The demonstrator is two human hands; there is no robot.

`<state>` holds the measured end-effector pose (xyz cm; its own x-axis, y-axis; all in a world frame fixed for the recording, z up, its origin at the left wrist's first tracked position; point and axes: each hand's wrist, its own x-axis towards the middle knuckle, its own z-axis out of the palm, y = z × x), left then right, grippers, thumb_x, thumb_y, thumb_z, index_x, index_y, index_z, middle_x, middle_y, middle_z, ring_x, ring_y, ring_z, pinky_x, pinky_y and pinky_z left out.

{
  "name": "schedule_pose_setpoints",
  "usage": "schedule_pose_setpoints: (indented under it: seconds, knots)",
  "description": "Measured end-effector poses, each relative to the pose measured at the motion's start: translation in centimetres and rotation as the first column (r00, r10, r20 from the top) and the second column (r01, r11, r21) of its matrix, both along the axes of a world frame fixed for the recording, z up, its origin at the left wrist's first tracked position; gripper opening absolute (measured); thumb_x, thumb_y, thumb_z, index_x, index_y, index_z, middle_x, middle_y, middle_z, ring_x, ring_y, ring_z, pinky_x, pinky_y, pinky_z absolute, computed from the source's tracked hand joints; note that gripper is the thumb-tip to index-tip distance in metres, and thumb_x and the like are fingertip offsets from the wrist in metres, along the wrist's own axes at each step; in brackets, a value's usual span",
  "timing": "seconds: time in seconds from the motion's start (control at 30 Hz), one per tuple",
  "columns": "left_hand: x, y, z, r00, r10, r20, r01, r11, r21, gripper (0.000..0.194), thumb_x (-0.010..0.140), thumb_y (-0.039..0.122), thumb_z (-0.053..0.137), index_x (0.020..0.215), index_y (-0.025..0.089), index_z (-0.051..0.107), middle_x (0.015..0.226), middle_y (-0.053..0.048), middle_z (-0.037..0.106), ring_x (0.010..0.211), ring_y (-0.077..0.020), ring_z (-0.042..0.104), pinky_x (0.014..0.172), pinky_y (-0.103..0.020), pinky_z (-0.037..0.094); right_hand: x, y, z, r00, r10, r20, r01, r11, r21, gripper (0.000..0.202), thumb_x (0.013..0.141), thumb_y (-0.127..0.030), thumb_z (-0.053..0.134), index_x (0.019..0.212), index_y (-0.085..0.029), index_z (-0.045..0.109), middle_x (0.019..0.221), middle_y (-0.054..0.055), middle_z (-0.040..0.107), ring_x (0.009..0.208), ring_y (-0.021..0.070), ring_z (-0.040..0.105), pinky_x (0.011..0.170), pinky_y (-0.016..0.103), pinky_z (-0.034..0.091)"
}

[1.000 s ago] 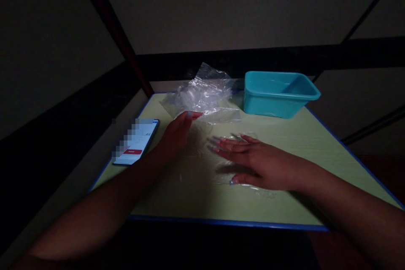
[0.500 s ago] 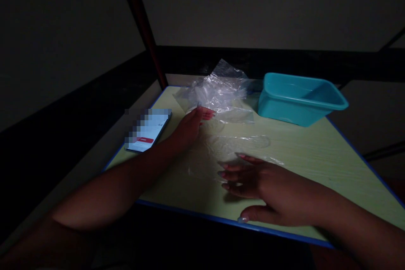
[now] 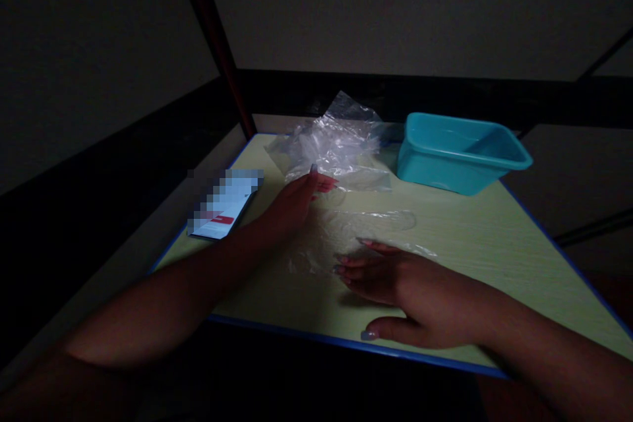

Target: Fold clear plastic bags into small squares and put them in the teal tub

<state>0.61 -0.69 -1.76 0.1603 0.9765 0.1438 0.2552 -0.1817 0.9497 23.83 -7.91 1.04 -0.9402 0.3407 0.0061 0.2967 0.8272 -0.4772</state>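
Film (image 3: 363,221) on table (image 3: 459,231); left hand (image 3: 301,194), fingers together, at its far side; right hand (image 3: 405,287), fingers spread, near side

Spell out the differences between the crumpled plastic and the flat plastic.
The crumpled plastic is bunched up and peaks above the table; the flat plastic lies low and spread out. The crumpled plastic looks whitish with many bright glints, while the flat plastic is fainter, with fewer glints. The crumpled plastic sits farther back than the flat plastic. Both are see-through.
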Motion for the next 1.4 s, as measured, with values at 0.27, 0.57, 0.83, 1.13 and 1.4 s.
schedule_pose_setpoints:
  seconds: [0.27, 0.57, 0.83, 1.13, 1.4]
  knots:
    - [0.0, -0.6, 1.1, 0.975, -0.196, -0.109, 0.209, 0.97, 0.125, 0.039, 0.089, 0.054, 0.049, 0.087, 0.018, 0.065, 0.096, -0.006, 0.07, 0.094, -0.0206, 0.064, 0.09, -0.036, 0.046, 0.2, 1.8, 0.2, 0.993, 0.011, -0.115, -0.03, 0.986, -0.163, 0.037, 0.095, -0.036, 0.056, 0.124, -0.015, 0.063, 0.126, 0.013, 0.066, 0.129, 0.0233, 0.051, 0.116, 0.046, 0.023]
    - [-1.2, -1.8, 3.0, 0.656, -0.475, -0.586, 0.602, 0.798, 0.028, 0.046, 0.071, 0.049, 0.077, 0.105, 0.02, 0.064, 0.107, -0.006, 0.062, 0.101, -0.0241, 0.056, 0.087, -0.033, 0.042, 1.0, 3.6, -1.3, 0.952, -0.25, -0.177, 0.123, 0.841, -0.526, 0.049, 0.098, -0.049, 0.043, 0.059, -0.02, 0.034, 0.061, -0.006, 0.027, 0.058, 0.009, 0.03, 0.054, 0.023, 0.03]
    - [-1.3, -1.5, 3.4, 0.516, -0.557, -0.65, 0.613, 0.771, -0.174, 0.007, 0.081, 0.018, 0.06, 0.085, 0.019, 0.065, 0.081, 0.002, 0.065, 0.074, -0.0147, 0.06, 0.065, -0.023, 0.038, 0.9, 3.5, -1.1, 0.909, -0.342, -0.237, 0.167, 0.821, -0.546, 0.036, 0.095, -0.047, 0.05, 0.077, -0.016, 0.058, 0.071, -0.002, 0.053, 0.067, 0.0118, 0.05, 0.062, 0.025, 0.041]
    - [-1.6, -1.5, 3.9, 0.47, -0.643, -0.605, 0.684, 0.698, -0.211, 0.011, 0.08, 0.015, 0.057, 0.076, 0.017, 0.067, 0.075, 0.001, 0.066, 0.07, -0.0145, 0.059, 0.067, -0.024, 0.039, -0.2, 1.7, 0.1, 0.955, -0.241, -0.173, 0.263, 0.957, 0.12, 0.044, 0.076, -0.045, 0.076, 0.102, -0.012, 0.064, 0.095, 0.01, 0.064, 0.091, 0.0246, 0.055, 0.082, 0.039, 0.04]
    - [-1.8, -1.2, 3.8, 0.481, -0.653, -0.585, 0.695, 0.691, -0.2, 0.008, 0.079, 0.016, 0.059, 0.075, 0.017, 0.066, 0.075, 0.001, 0.064, 0.07, -0.0137, 0.058, 0.066, -0.023, 0.039, -1.3, 0.0, -1.0, 0.968, -0.233, -0.089, 0.248, 0.863, 0.44, 0.028, 0.093, -0.034, 0.056, 0.107, -0.013, 0.068, 0.091, 0.009, 0.065, 0.086, 0.0244, 0.053, 0.076, 0.037, 0.032]
